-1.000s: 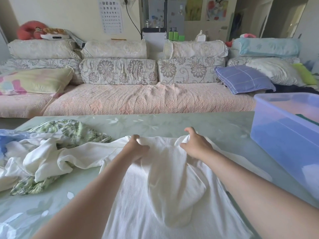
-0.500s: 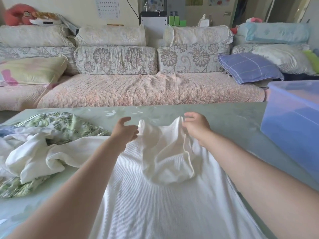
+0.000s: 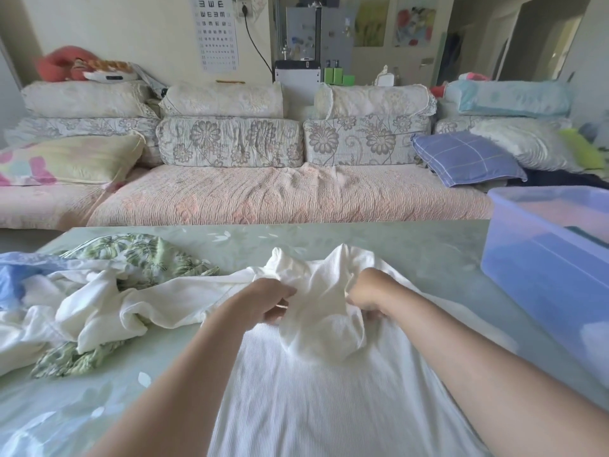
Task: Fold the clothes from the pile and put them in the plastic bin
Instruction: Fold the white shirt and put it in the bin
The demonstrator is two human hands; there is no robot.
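A white ribbed garment lies spread on the green table, its top part bunched into a hood-like fold. My left hand grips the bunched fabric on its left side, fingers curled. My right hand grips the same fold on its right side. A pile of clothes, white, blue and green leaf-print, lies at the left. The translucent blue plastic bin stands at the right edge of the table, with some dark and white items dimly visible inside.
The green floral tablecloth covers the table, whose far edge runs just ahead of the garment. Behind it stretches a long sofa with several cushions and a blue checked pillow.
Both hands have pulled back toward me from the garment's far edge and now clutch the bunched fold lower down; the fold is more crumpled and its top edge stands up.
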